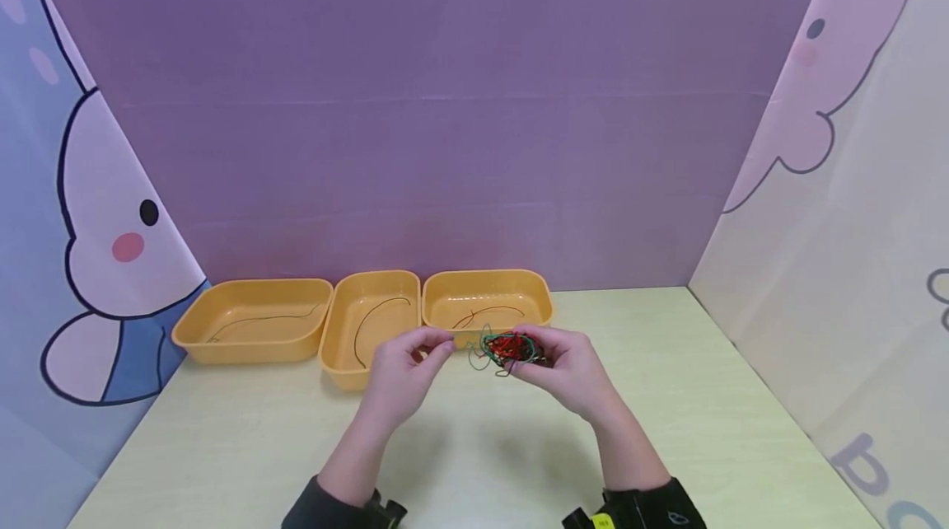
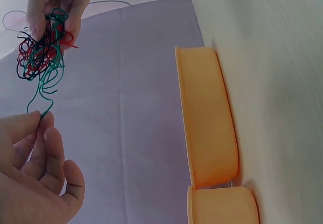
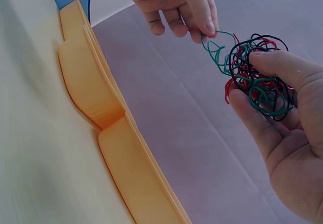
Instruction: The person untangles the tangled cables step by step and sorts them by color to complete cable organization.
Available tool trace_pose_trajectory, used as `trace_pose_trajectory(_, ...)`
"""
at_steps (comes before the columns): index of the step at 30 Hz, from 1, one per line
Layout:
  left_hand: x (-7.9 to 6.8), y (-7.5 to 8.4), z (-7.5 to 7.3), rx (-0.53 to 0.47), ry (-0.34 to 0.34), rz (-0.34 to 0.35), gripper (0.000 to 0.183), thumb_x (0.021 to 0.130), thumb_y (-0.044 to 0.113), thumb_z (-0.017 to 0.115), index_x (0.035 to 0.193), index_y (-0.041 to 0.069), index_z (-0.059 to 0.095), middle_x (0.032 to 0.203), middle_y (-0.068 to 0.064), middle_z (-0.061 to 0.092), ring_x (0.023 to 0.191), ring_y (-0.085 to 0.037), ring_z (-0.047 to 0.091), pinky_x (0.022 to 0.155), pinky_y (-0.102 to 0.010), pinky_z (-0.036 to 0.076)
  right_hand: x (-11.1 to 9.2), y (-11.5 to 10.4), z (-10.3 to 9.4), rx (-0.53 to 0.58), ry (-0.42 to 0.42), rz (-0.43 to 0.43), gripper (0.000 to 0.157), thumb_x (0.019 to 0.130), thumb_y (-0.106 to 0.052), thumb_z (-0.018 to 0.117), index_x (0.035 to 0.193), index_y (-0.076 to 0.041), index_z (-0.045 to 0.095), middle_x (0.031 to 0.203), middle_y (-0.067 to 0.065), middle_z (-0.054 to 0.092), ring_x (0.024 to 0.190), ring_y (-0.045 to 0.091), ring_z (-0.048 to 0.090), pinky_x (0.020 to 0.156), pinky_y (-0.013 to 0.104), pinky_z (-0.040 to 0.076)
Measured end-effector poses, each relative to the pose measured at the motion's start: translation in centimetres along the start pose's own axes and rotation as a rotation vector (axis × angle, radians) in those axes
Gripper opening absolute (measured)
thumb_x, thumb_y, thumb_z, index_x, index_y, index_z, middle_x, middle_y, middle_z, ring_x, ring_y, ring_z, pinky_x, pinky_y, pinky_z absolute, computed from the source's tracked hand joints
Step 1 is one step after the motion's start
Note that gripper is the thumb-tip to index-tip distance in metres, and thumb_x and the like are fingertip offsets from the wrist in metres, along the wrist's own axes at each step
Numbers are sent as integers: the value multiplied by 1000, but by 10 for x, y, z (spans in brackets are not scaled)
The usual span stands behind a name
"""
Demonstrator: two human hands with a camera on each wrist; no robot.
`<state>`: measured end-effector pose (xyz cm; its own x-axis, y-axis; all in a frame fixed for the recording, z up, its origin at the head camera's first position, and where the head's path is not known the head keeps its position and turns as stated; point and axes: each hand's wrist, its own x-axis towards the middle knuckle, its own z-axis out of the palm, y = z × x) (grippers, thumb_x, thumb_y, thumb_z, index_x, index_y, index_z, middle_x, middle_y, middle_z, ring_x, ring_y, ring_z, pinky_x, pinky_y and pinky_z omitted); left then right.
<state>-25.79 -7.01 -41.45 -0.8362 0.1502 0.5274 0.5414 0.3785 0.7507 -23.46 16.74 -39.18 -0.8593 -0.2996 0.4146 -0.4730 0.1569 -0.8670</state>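
Observation:
A tangled bundle of thin red, green and black wires is held above the table in my right hand, gripped between thumb and fingers. My left hand pinches a green wire between thumb and index finger. That wire runs from the fingertips up into the tangle in the left wrist view. Loose green loops hang between the two hands in the right wrist view. Part of the bundle is hidden behind the right thumb and fingers.
Three yellow trays stand side by side behind the hands. The left tray holds one thin wire, the middle tray a dark curved wire, and the right tray reddish wire. A purple backdrop rises behind the table.

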Motion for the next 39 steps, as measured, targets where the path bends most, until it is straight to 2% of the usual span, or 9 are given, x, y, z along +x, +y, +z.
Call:
trace_pose_trajectory(4,0,-2,-4,-12,13,-27,6,90,15,69,95,18,72,82,7,65,69,-10,56,58,-28,50,0,1,-1,-6,6,-9,31,80,6,72,109,-4,67,97,8,70,83,23,65,72,34,56)
trace_pose_trajectory(8,1,-2,-8,-10,19,-19,6,90,15,69,95,15,72,82,6,67,69,-11,56,57,-28,50,0,-1,-2,-7,7,-7,30,80,5,72,109,-3,67,97,8,70,83,23,65,72,34,56)
trace_pose_trajectory(12,3,-4,-11,3,55,-16,5,89,13,70,94,14,72,81,5,68,69,-10,56,57,-28,50,0,2,-4,-21,22,-11,29,80,4,72,107,-4,67,95,9,70,81,23,65,71,33,56)
trace_pose_trajectory(19,6,-11,-23,0,157,-4,5,89,11,69,92,9,71,81,0,69,69,-12,58,56,-24,49,3,31,-16,-17,38,0,29,81,-6,75,108,-15,68,96,5,70,82,23,65,71,34,56)
trace_pose_trajectory(24,8,-16,-39,3,243,-20,6,88,11,70,92,6,71,83,0,70,70,-12,60,59,-19,49,3,35,-27,-4,79,-19,30,82,-8,75,110,-14,68,99,8,69,84,26,64,71,34,56)
trace_pose_trajectory(30,8,-20,-51,9,260,-58,10,88,14,70,94,6,72,85,0,70,72,-12,61,61,-18,49,2,27,-29,0,90,4,30,82,-3,74,110,-12,68,99,8,69,85,25,64,72,32,56)
trace_pose_trajectory(36,7,-19,-53,5,262,-60,8,88,14,71,92,7,72,83,0,70,71,-13,61,59,-18,48,-2,2,-24,-30,86,7,31,82,4,71,111,-4,66,100,11,69,84,25,64,72,31,56)
trace_pose_trajectory(39,7,-20,-52,6,261,-75,8,88,15,71,92,8,72,83,0,70,70,-12,61,58,-18,48,-2,0,-24,-31,87,27,31,82,4,71,111,-4,66,100,10,69,84,25,64,72,32,56)
